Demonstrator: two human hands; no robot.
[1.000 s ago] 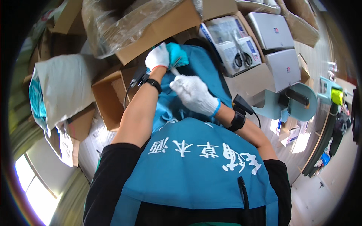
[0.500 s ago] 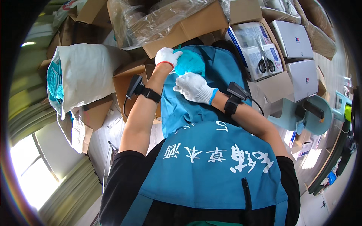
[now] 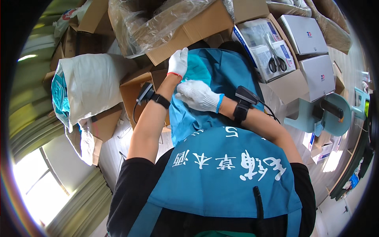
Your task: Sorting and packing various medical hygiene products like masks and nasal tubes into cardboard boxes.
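A teal face mask (image 3: 198, 68) lies over the blue apron (image 3: 229, 67) on my lap, its lower part covered by my right hand. My left hand (image 3: 178, 62), in a white knit glove with a red cuff, is closed along the mask's left edge, fingers pressed together. Nearer to me, my right hand (image 3: 198, 94) wears a matching glove with a blue cuff. Its fingers are curled round the mask's lower left edge, and their tips are hidden from view.
On the left, a white sack (image 3: 92, 87) holds teal masks. Plastic-lined cardboard (image 3: 193, 33) stands ahead. To the right, an open carton (image 3: 262, 47) contains packets and black-handled scissors (image 3: 277, 63), beside white boxes (image 3: 304, 33). A pale blue stool (image 3: 335, 114) is farther right.
My right hand has moved left and slightly nearer, to the mask's lower left. My left hand has straightened upward along its left edge. More of the mask's lower part is covered.
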